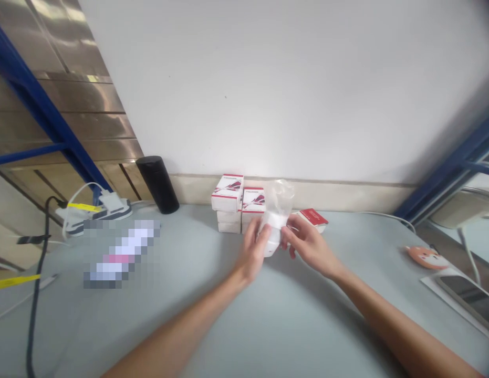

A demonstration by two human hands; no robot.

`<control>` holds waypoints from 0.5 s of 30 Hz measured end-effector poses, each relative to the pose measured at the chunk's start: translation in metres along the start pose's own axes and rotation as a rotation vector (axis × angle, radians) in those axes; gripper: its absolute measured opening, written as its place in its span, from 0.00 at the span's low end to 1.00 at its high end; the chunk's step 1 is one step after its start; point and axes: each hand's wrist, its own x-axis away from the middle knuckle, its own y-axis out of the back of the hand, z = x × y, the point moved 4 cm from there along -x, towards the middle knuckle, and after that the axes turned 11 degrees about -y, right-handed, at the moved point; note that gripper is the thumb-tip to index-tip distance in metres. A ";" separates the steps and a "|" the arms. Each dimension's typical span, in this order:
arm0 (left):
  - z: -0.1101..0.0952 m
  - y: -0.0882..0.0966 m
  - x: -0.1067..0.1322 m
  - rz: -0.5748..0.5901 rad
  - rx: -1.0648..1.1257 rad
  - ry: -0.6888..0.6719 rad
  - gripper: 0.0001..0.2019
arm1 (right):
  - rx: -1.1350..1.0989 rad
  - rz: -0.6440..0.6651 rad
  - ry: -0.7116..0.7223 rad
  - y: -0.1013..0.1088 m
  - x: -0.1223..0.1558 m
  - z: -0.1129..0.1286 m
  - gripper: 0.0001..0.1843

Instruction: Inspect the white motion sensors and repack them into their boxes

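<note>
A clear plastic bag (281, 195) stands up from a white, box-like item (272, 239), which looks partly covered by it. My left hand (254, 249) is closed around the left side of this item, thumb toward me. From the right, my right hand (305, 242) pinches the bag and item with bent fingers; the exact grip is partly hidden. Just behind my left hand, small white boxes with red trim (227, 191) are stacked, and another such box (253, 199) stands beside them. A red-and-white box (312, 218) lies behind my right hand.
A black cylinder (157, 185) stands at the back left near a power strip (118, 211) with cables. A blurred-out flat object (122, 254) lies on the grey table (212, 320). At right are an orange animal-faced item (427, 258) and a phone (467, 294). A wall closes off the back.
</note>
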 end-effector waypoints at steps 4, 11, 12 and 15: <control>0.001 0.005 -0.004 0.157 -0.104 -0.054 0.20 | 0.165 0.022 0.056 0.024 0.004 0.009 0.25; -0.006 -0.002 0.001 0.315 -0.252 -0.100 0.19 | 0.617 0.117 0.108 0.054 0.011 0.021 0.20; -0.008 -0.002 0.002 0.302 -0.259 -0.111 0.22 | 0.652 0.116 0.105 0.055 0.012 0.020 0.19; -0.014 -0.004 0.005 0.303 -0.300 -0.140 0.25 | 0.733 0.117 0.058 0.053 0.012 0.011 0.16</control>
